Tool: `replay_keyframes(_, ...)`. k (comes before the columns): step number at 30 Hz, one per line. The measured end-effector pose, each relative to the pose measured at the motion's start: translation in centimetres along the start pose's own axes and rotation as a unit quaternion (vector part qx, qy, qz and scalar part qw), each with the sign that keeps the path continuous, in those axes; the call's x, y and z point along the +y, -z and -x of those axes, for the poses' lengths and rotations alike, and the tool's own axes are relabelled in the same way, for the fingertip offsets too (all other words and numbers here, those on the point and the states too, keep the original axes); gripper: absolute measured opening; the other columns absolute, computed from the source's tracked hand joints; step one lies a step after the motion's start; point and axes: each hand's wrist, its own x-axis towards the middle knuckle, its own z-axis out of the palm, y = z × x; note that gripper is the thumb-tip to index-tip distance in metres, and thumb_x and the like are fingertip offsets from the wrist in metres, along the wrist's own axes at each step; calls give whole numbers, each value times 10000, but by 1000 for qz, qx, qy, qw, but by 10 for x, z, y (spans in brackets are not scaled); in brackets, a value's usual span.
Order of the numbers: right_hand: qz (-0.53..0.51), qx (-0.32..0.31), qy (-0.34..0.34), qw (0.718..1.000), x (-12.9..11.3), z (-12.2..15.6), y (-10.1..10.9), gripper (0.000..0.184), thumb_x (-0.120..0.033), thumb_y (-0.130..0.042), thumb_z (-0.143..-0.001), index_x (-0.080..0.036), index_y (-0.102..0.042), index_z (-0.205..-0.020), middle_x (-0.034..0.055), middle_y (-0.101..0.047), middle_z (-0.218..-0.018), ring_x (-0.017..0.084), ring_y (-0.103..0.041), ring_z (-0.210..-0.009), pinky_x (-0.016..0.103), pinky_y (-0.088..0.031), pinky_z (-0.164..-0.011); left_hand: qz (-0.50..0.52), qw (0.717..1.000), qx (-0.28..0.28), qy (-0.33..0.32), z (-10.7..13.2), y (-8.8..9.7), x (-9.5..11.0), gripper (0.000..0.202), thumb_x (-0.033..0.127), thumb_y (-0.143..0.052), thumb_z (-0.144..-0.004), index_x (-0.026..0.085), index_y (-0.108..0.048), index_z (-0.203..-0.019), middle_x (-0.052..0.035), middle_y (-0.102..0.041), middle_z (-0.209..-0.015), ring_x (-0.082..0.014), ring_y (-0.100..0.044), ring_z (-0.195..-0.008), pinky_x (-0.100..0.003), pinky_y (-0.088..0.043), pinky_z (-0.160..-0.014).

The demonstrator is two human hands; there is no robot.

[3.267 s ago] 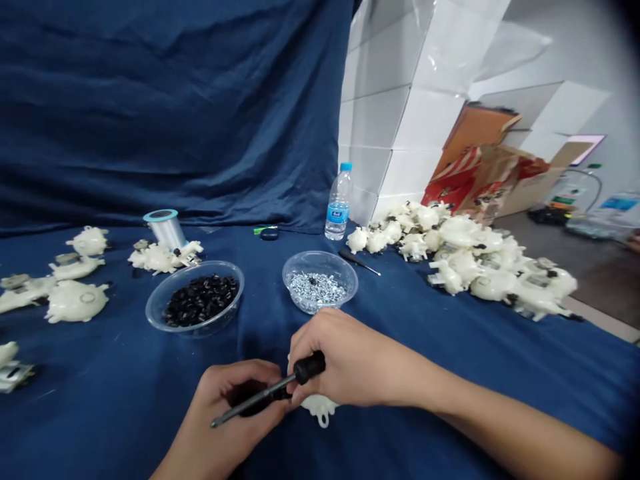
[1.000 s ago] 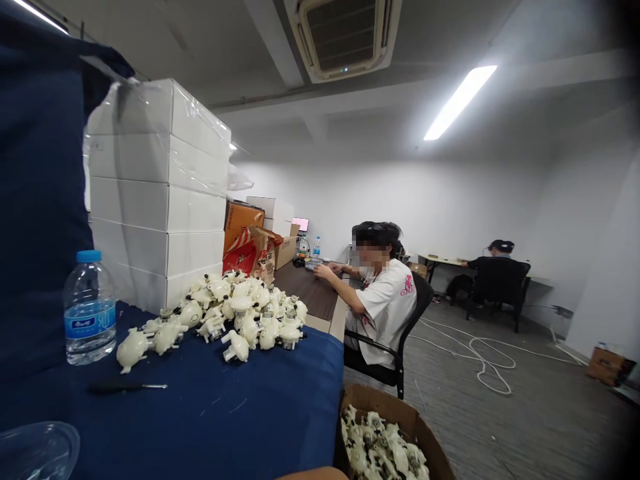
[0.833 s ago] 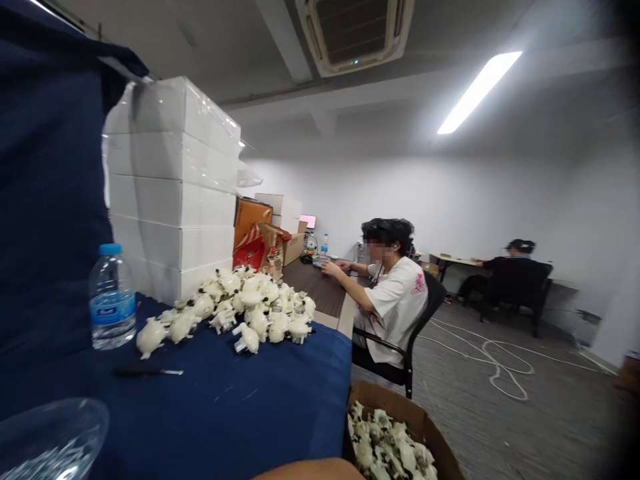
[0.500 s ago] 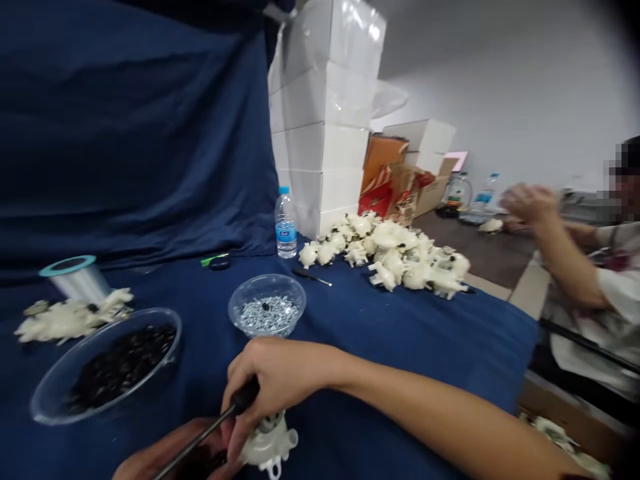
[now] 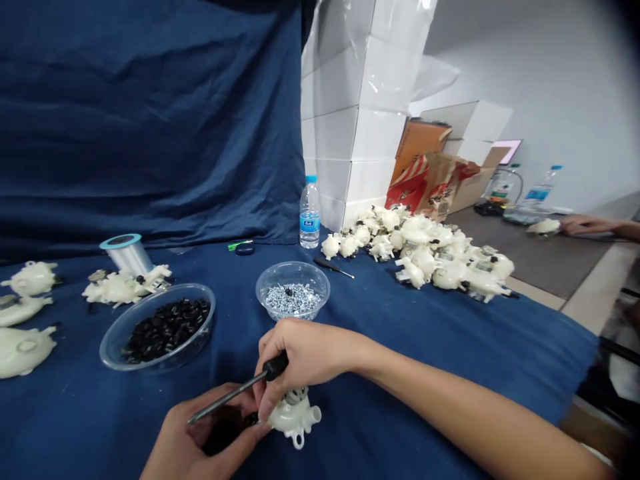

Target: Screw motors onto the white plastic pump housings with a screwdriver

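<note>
My right hand [image 5: 310,357] grips a black-handled screwdriver [image 5: 235,395], whose steel shaft slants left over my left hand [image 5: 210,427]. A cream plastic housing [image 5: 295,417] sits just below my right fingers, which touch its top. My left hand is cupped and curled, with its fingertips close to the housing's side. A small black piece [image 5: 250,419] shows between my left fingers and the housing. The palm is dark, so what that hand grips is hidden. Both hands are over a blue cloth [image 5: 425,353].
Near my hands stand a clear bowl of black pieces [image 5: 165,327] and a clear bowl of screws [image 5: 293,297]. Beyond lie a heap of cream housings [image 5: 425,253] and a small screwdriver [image 5: 333,267]. At right, a co-worker's hand [image 5: 585,225] holds a cream part.
The view swung right to the room, then back to the table. The housing now shows below my right hand, and the screwdriver shaft points further down-left. My right hand keeps the screwdriver.
</note>
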Motion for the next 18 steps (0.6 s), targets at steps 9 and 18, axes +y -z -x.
replay_keyframes(9,25,29,-29,999,-3,-2,-5,292,-379,-942,-667,-176,-823,-838,-69,-646,-692,51,-549,-629,187,-406,-588,7,1000,-13,4,-2,1,6,142,417,-749,-876,279,-782,-872,12,-778,-855,-204,-754,-860,-205,-584,-794)
replay_keyframes(18,-31,59,-62,996,-7,0,-7,318,-334,-977,-570,-168,-778,-753,-86,-573,-566,40,-478,-532,160,-335,-478,25,999,-35,-10,-1,1,-1,176,434,-692,-933,268,-746,-948,-4,-766,-923,-186,-732,-880,-210,-574,-803)
